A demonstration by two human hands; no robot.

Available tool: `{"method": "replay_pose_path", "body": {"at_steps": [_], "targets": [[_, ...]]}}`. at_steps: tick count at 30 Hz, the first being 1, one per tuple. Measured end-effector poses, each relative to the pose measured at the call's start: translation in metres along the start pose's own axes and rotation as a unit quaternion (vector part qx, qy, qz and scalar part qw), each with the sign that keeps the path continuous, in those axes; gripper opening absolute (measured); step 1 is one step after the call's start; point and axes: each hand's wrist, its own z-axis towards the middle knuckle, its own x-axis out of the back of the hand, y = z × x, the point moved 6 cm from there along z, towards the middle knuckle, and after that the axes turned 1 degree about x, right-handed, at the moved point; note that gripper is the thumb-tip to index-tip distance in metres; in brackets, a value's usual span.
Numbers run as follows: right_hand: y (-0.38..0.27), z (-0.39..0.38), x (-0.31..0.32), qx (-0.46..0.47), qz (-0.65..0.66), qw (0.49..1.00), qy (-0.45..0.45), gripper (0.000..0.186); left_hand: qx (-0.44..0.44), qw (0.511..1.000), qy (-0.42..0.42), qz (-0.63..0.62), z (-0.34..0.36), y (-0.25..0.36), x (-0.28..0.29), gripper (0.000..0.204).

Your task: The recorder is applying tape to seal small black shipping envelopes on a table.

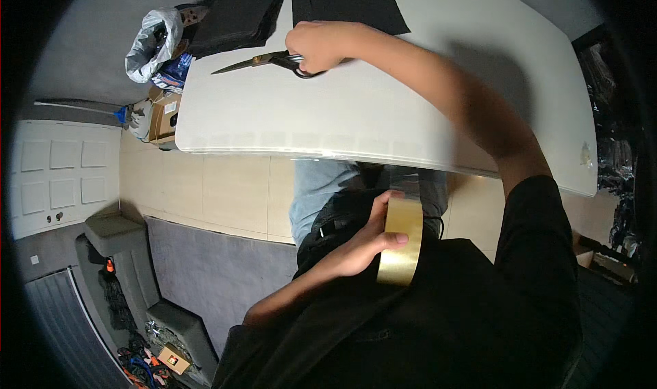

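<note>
My left hand (366,245) is closed on a wide roll of yellowish tape (400,245), held upright close to my body below the table's near edge. The thumb presses on the tape's outer face. Out over the white table (328,115), my right hand (321,45) is closed around the handles of a pair of scissors (256,62). Their blades point left and lie at or just above the tabletop; one black handle loop shows under my fingers. Just beyond that hand lies a flat black folded piece (349,4), and to its left a thicker black stack (239,16).
Left of the table stand a silvery plastic bag (152,43) and a cardboard box (166,117). A grey sofa (123,252) with a small box (174,359) and cables is at lower left. Dark plastic-wrapped items (616,149) stand along the right side.
</note>
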Motion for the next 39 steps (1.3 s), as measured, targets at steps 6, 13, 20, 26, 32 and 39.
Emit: {"method": "replay_pose_path", "body": {"at_steps": [6, 13, 20, 26, 32, 39], "targets": [[0.015, -0.066, -0.022, 0.101, 0.435, 0.895, -0.002, 0.021, -0.029, 0.999, -0.030, -0.035, 0.000, -0.002, 0.005, 0.091], [0.017, -0.229, -0.033, 0.066, 0.610, 0.787, 0.065, 0.035, -0.019, 0.998, -0.058, -0.014, 0.002, -0.004, 0.001, 0.093], [0.047, -0.378, -0.054, -0.194, 0.520, 0.832, 0.023, 0.066, -0.036, 0.997, -0.043, -0.046, 0.000, -0.001, 0.004, 0.091], [0.047, -0.440, -0.032, -0.173, 0.444, 0.865, -0.157, 0.053, -0.029, 0.998, -0.046, -0.041, -0.004, -0.006, 0.004, 0.088], [0.047, -0.425, -0.057, -0.230, 0.289, 0.895, -0.248, 0.042, -0.015, 0.997, -0.034, -0.073, -0.001, -0.013, 0.003, 0.092], [0.053, -0.387, -0.076, -0.245, 0.305, 0.874, -0.287, 0.052, 0.002, 0.997, -0.036, -0.064, -0.001, -0.010, 0.000, 0.098]]}}
